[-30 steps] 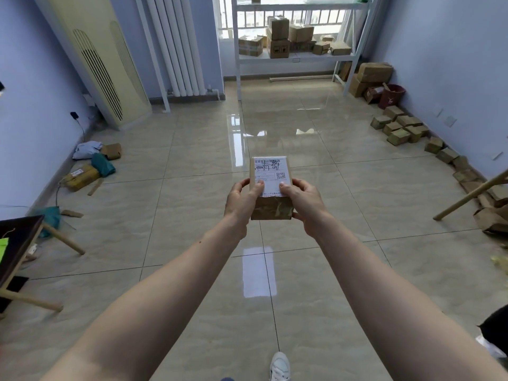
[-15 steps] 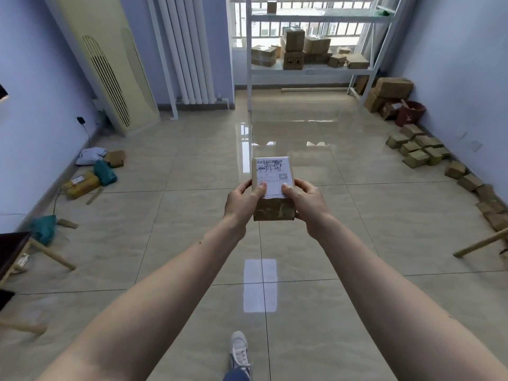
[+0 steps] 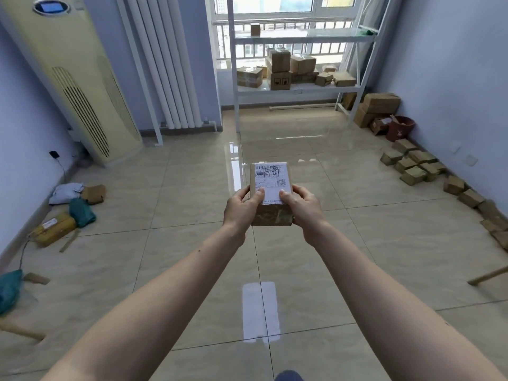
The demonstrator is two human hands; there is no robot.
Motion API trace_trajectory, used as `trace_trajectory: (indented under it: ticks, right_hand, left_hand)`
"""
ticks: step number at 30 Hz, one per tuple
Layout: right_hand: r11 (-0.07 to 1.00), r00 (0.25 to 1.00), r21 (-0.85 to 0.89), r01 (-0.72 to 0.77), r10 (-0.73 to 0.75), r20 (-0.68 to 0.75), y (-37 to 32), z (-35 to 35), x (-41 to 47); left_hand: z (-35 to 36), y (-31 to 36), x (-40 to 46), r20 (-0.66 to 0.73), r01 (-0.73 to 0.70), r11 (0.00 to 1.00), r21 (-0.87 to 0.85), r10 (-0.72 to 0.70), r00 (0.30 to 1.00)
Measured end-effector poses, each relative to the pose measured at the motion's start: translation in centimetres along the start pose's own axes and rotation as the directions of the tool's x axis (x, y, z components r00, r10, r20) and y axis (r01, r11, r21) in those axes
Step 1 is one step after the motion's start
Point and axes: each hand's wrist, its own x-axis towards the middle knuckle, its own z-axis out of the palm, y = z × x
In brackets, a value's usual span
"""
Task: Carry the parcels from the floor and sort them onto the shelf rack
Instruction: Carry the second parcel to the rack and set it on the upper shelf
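A small brown parcel point(image 3: 270, 180) with a white shipping label on top is held out in front of me at chest height. My left hand point(image 3: 240, 207) grips its left side, thumb on the label. My right hand point(image 3: 302, 207) grips its right side the same way. Straight ahead, under the window, stands the white shelf rack point(image 3: 299, 90). Its middle shelf carries several cardboard boxes point(image 3: 280, 68), and one small box point(image 3: 255, 30) sits on the shelf above.
Several small parcels point(image 3: 412, 166) lie in a row along the right wall, with larger boxes point(image 3: 379, 105) and a red bucket point(image 3: 400, 129) beside the rack. Bagged parcels point(image 3: 74, 204) lie by the left wall. A tall air conditioner point(image 3: 68, 78) and a radiator point(image 3: 167, 64) stand at left.
I have walked forward: the shelf rack and the parcels by the walls are nearer and larger. Both hands keep the same grip on the parcel.
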Motion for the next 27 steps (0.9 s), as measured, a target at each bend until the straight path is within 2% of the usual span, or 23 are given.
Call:
trace_trajectory:
  ticks: [9,15,27]
  right_hand:
    - [1.0,1.0,0.003,0.007,-0.007,0.0,-2.6,-0.6,13.7]
    - [1.0,1.0,-0.023,0.014,-0.014,0.01,-4.9,-1.8,22.7]
    - [1.0,0.999,-0.027,-0.009,0.01,0.032,-8.0,0.1,41.6]
  left_hand:
    - [3.4,2.4,12.6,-0.057,0.001,0.999,0.044,0.002,0.998]
    - [6.5,4.3,21.0,0.004,-0.007,1.0,0.01,0.007,1.0]
    - [8.6,7.4,39.5,-0.026,-0.012,1.0,0.019,0.013,1.0]
